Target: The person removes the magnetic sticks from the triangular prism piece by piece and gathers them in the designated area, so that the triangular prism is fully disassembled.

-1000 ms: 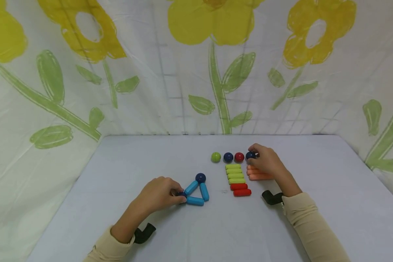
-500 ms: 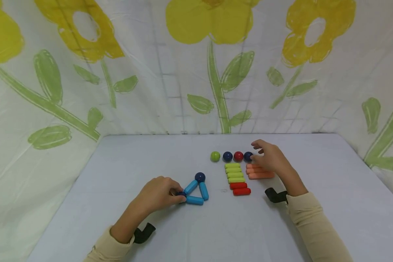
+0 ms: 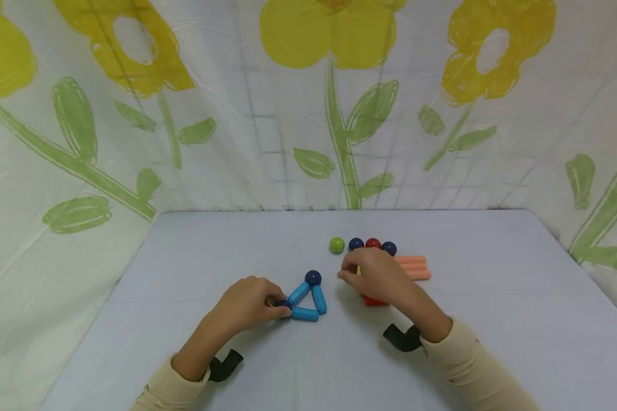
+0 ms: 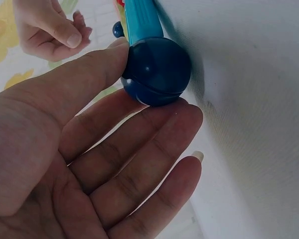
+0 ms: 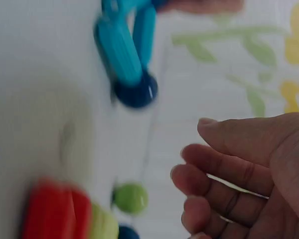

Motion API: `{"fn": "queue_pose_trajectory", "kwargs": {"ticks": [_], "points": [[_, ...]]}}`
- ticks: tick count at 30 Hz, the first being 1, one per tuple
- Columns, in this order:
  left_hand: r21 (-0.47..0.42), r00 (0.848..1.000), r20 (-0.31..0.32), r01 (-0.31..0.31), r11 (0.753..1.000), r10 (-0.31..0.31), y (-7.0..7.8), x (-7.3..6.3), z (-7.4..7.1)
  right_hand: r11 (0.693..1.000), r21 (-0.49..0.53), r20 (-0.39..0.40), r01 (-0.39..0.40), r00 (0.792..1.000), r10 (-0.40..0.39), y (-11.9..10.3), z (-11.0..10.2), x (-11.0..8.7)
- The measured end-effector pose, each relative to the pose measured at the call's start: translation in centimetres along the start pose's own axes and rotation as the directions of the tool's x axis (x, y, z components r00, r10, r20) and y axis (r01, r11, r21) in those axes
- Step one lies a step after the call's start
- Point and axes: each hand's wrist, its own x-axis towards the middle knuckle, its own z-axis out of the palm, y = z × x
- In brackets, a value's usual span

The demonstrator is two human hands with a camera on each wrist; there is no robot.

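My left hand (image 3: 252, 305) pinches a dark blue ball (image 4: 157, 72) between thumb and fingers. That ball forms the left corner of a triangle of light blue rods (image 3: 305, 314). Another dark blue ball (image 3: 313, 278) sits at the top corner. At the lower right corner, two rod ends lie close together. My right hand (image 3: 375, 274) hovers right of the triangle, fingers loosely bent, with nothing in them in the right wrist view (image 5: 239, 169). Beneath it, the yellow-green rods (image 5: 103, 221) are mostly hidden in the head view, and the red rods (image 3: 375, 301) partly.
Along the back stand a lime ball (image 3: 336, 245), a dark blue ball (image 3: 356, 244), a red ball (image 3: 373, 243) and another dark blue ball (image 3: 389, 248). Orange rods (image 3: 413, 267) lie right of my right hand. The white table (image 3: 205, 245) meets a flowered cloth (image 3: 308, 114) behind.
My right hand has let go of the rightmost dark blue ball and moved left and nearer, over the yellow-green rods. My left hand stays on its ball.
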Motion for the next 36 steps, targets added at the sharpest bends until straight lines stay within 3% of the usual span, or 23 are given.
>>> {"fn": "queue_pose_trajectory", "kwargs": {"ticks": [7, 11, 17, 26, 36], "points": [[-0.005, 1.000, 0.003, -0.024, 1.000, 0.024, 0.0, 0.0, 0.1, 0.990, -0.137, 0.108, 0.015, 0.994, 0.000, -3.0, 4.6, 0.7], [-0.008, 0.999, 0.004, -0.040, 0.999, 0.040, 0.0, 0.0, 0.1, 0.987, -0.152, 0.133, 0.052, 0.991, -0.031, -3.6, 5.5, 0.4], [-0.003, 0.999, -0.004, -0.034, 0.999, 0.034, 0.1, 0.1, 0.0, 0.985, -0.149, 0.171, 0.087, 0.983, -0.061, -3.9, 4.6, -0.3], [0.011, 1.000, -0.013, -0.023, 1.000, 0.023, 0.1, 0.0, 0.1, 0.996, -0.083, 0.265, 0.040, 0.964, -0.017, -2.7, 3.5, -2.9], [-0.003, 0.999, 0.012, -0.042, 0.999, 0.042, -0.1, -0.1, -0.1, 0.996, -0.050, 0.198, -0.070, 0.977, 0.079, 0.0, 1.5, -6.0]]}}
